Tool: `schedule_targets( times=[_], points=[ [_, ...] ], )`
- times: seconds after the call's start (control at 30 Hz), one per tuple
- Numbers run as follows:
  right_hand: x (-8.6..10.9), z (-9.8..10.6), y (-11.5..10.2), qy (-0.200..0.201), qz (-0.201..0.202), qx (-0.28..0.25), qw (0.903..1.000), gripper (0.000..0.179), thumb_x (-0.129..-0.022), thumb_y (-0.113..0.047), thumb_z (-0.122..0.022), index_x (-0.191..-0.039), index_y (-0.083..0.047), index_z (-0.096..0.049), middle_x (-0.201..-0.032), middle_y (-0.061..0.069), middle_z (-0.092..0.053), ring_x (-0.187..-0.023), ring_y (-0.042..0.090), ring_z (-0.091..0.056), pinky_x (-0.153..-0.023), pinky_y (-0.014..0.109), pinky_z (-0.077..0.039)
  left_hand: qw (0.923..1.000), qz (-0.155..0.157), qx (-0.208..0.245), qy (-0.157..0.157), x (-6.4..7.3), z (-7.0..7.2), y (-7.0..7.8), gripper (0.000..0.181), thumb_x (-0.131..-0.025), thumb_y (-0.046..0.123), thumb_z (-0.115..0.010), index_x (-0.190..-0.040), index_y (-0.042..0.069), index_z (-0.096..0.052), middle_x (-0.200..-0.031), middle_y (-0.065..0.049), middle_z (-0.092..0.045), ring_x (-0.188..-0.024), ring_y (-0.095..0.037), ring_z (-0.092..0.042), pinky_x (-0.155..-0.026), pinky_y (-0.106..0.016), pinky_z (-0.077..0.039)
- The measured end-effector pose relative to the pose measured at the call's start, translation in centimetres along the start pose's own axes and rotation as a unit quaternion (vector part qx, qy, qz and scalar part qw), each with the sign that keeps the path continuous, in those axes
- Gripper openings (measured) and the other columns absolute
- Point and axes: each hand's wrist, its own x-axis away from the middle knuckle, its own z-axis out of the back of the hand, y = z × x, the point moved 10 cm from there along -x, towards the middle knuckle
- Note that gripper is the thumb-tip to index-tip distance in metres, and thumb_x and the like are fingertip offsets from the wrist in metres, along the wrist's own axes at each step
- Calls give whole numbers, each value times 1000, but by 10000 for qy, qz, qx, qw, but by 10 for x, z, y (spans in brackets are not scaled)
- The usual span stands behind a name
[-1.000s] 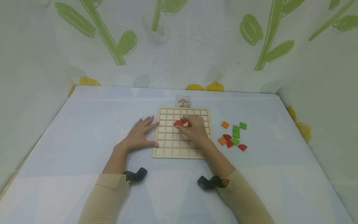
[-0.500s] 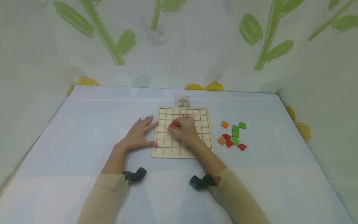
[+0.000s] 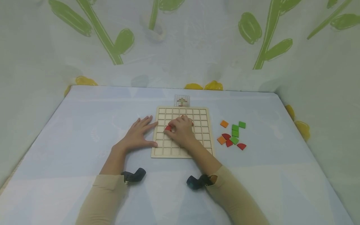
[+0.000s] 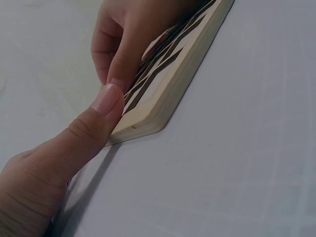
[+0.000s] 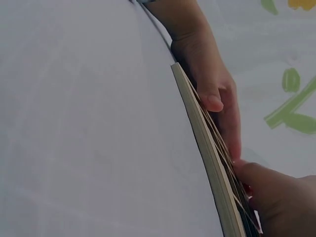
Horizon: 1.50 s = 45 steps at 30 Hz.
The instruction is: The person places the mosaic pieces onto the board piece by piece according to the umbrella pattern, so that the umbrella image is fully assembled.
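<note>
Sleeves [image 3: 109,193], lower frame: two beige forearms with dark wrist cameras.

Left hand [image 3: 137,135], centre-left: fingers straight and flat on the table, tips and thumb against the board's [image 3: 203,142] left edge.

Right hand [image 3: 181,131], centre: fingers curled onto a red piece [image 3: 168,128] over the board's upper-left cells; whether pinched or only pressed, cannot tell.

Risk, as judged: the piece may ride on a grid rib and sit tilted, or the board may slide if the left hand eases.

Loose pieces [image 3: 232,135], centre-right. Pattern card [image 3: 181,100], just beyond the board.
</note>
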Motion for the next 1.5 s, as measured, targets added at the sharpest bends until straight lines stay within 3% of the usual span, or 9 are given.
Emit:
schedule_targets(
  times=[0.23,0.47,0.97,1.23,1.5],
  points=[
    [2,2,3,19,-142,127,9998,30,-78,-41,-74,-91,-14,-70,-90,2,-67,-90,23,-49,-79,41,-38,10000,24,51,-34,0,0,0,97,-67,60,-75,-145,17,-39,-157,-12,-21,-146,-29,-12,-119,-46,-3],
    [6,6,3,238,-38,80,9997,27,-77,-35,-77,-89,-13,-71,-88,2,-69,-84,23,-49,-78,41,-39,10000,42,58,-36,0,0,-1,97,-67,61,-74,-146,17,-38,-157,-12,-20,-146,-29,-11,-119,-46,-2],
    [8,-1,14,-306,-505,-315,9978,18,-83,-30,-72,-93,-15,-73,-91,-1,-68,-81,19,-45,-79,39,-37,9999,71,12,-84,0,-4,-2,97,-68,62,-73,-146,18,-38,-157,-11,-20,-146,-28,-12,-119,-46,-3],
    [10,8,7,46,-192,-341,9992,18,-79,-27,-75,-92,-13,-73,-84,0,-67,-79,19,-46,-75,37,-37,9999,107,29,-99,1,-5,-5,97,-68,65,-71,-146,19,-38,-157,-10,-20,-146,-27,-11,-119,-45,-2],
    [19,27,-2,329,119,-1052,9938,20,-73,-19,-81,-87,-7,-73,-74,2,-66,-79,20,-49,-74,37,-37,9998,156,47,-85,-1,-4,-6,96,-69,65,-71,-146,20,-38,-158,-8,-19,-146,-26,-10,-119,-45,-1]
  ],
)
